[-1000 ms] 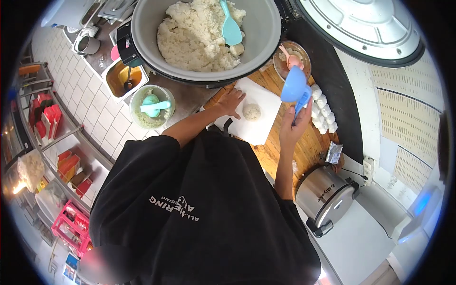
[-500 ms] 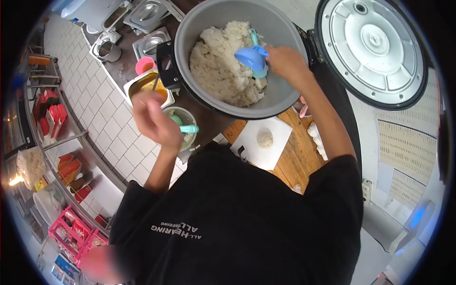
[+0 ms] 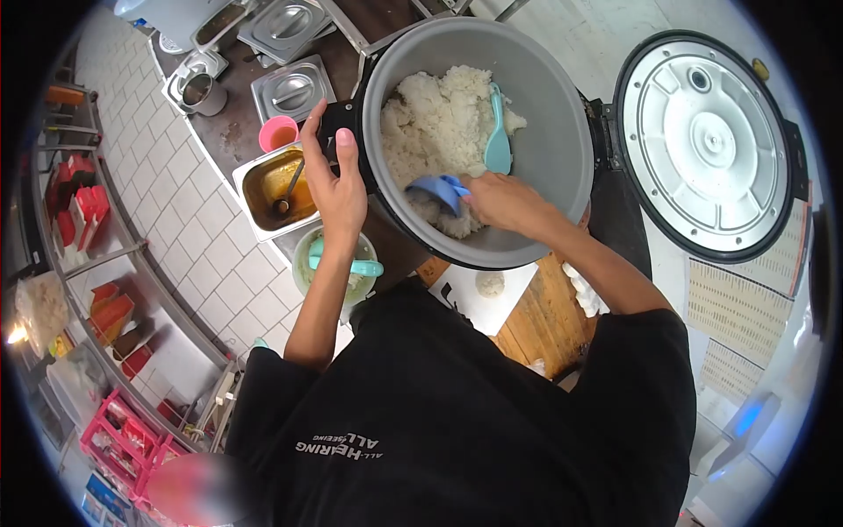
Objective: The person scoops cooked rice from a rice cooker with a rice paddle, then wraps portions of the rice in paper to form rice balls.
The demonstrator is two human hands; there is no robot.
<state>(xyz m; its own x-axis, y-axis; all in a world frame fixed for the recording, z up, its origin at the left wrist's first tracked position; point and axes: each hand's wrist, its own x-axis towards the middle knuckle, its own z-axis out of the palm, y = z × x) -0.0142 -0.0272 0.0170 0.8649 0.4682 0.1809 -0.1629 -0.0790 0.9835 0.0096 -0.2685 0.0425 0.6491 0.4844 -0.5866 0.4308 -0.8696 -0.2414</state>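
My right hand is closed on the handle of a blue scoop, whose bowl is down in the cooked rice at the near side of the pot. The rice is heaped to the left inside the large grey rice cooker pot. A turquoise rice paddle leans in the rice beyond my right hand. My left hand is raised with fingers apart, right at the black handle on the cooker's left side. No object shows in its fingers.
Left of the cooker are a steel sauce pan with a ladle, a pink cup and a tub with a turquoise-handled tool. The cooker's lid stands open at right. Rice lies on white paper on a wooden board.
The blue scoop has come down from above the rice into it, toward me. My left hand has moved up to the cooker's handle. The camera view has shifted.
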